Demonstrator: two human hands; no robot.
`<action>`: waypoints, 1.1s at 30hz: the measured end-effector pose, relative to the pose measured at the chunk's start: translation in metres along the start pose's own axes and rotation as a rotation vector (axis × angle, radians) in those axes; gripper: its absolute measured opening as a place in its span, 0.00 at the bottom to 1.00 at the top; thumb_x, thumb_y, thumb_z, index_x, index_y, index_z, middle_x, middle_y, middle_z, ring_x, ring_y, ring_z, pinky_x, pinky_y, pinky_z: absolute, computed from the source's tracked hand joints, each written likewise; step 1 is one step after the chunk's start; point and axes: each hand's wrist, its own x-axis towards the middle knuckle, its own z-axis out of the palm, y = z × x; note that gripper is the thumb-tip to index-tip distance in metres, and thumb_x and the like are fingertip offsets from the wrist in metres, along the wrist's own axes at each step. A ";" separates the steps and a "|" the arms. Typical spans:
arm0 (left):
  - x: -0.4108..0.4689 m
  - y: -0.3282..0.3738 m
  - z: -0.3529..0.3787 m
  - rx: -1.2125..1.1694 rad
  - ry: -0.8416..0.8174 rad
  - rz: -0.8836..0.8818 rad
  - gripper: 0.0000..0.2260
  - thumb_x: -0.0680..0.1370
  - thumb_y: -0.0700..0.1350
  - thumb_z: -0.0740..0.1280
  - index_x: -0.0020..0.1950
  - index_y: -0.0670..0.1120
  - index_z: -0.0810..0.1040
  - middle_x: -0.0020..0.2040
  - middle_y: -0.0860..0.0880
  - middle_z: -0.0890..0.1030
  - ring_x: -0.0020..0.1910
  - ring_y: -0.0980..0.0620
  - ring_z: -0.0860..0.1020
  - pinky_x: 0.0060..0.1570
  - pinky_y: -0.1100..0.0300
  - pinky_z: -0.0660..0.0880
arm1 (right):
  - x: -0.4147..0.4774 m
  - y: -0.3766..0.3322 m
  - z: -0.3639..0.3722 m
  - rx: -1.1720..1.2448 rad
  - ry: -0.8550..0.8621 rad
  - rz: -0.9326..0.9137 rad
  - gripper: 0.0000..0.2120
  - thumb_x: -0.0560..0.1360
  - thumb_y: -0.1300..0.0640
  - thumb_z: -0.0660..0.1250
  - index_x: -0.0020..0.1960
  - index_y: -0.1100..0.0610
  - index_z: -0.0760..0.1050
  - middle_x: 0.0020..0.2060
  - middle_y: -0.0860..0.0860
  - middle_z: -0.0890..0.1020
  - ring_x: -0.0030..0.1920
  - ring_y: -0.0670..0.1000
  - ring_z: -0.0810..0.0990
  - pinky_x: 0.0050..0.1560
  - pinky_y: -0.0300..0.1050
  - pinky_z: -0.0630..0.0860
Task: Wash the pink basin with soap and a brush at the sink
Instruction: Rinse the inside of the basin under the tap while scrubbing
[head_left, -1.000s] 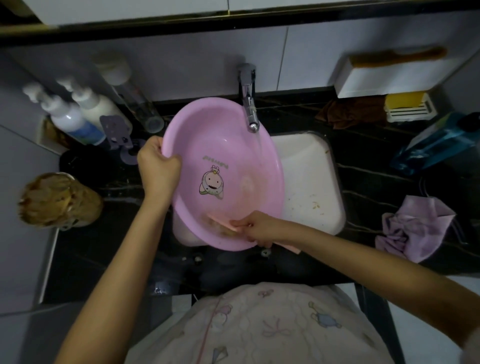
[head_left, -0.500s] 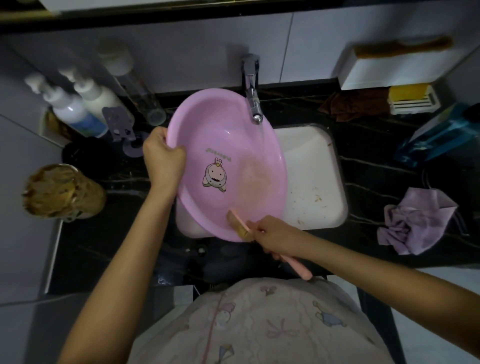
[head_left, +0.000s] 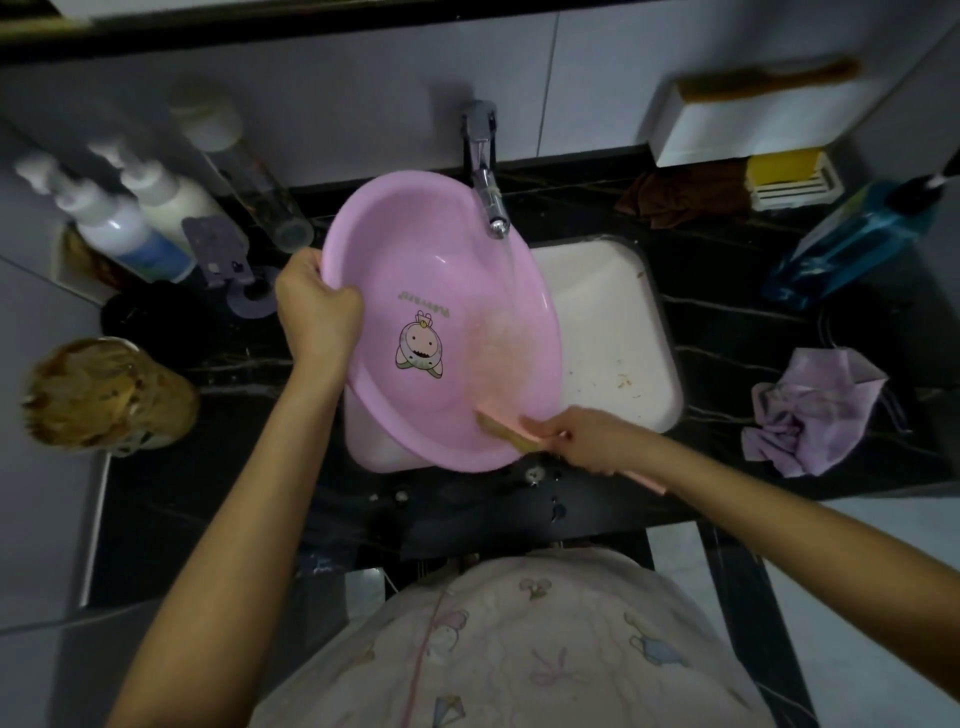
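Note:
The pink basin (head_left: 415, 270) with a cartoon sticker is tilted over the white sink (head_left: 613, 322), under the chrome faucet (head_left: 491, 205). Water runs from the faucet onto the basin's right inner wall. My left hand (head_left: 317, 306) grips the basin's left rim. My right hand (head_left: 576, 439) grips a pink-handled brush (head_left: 506, 428), its bristles against the basin's lower right inner wall. The handle's end sticks out behind my wrist.
Two pump bottles (head_left: 130, 223) and a clear tube stand at the back left, a brown-topped jar (head_left: 104, 395) at the left. On the right of the black counter are a brown cloth, a yellow soap dish (head_left: 792, 179), a blue bottle (head_left: 857, 239) and a crumpled purple cloth (head_left: 810, 410).
My right hand has moved the brush along the basin's lower inner wall, from the bottom centre toward the right. My left hand has kept its grip on the rim.

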 end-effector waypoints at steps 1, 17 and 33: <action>0.000 0.000 0.000 0.011 0.001 0.009 0.09 0.70 0.31 0.61 0.44 0.43 0.70 0.42 0.45 0.74 0.40 0.51 0.72 0.34 0.64 0.68 | 0.007 0.009 -0.011 -0.041 0.005 0.045 0.18 0.81 0.46 0.53 0.67 0.50 0.72 0.44 0.49 0.80 0.38 0.49 0.78 0.41 0.40 0.76; 0.002 0.000 -0.002 0.064 -0.007 -0.002 0.12 0.69 0.30 0.61 0.50 0.39 0.75 0.42 0.44 0.76 0.41 0.46 0.75 0.40 0.58 0.72 | 0.096 0.006 -0.106 -0.450 0.366 0.094 0.30 0.78 0.34 0.48 0.59 0.55 0.76 0.43 0.54 0.78 0.43 0.55 0.77 0.42 0.44 0.67; 0.002 0.000 0.000 0.072 0.004 -0.002 0.10 0.68 0.30 0.61 0.46 0.41 0.75 0.40 0.44 0.76 0.39 0.47 0.73 0.37 0.59 0.68 | 0.080 0.012 -0.012 -0.159 0.173 -0.021 0.20 0.81 0.56 0.54 0.73 0.52 0.65 0.60 0.57 0.78 0.55 0.56 0.79 0.53 0.43 0.74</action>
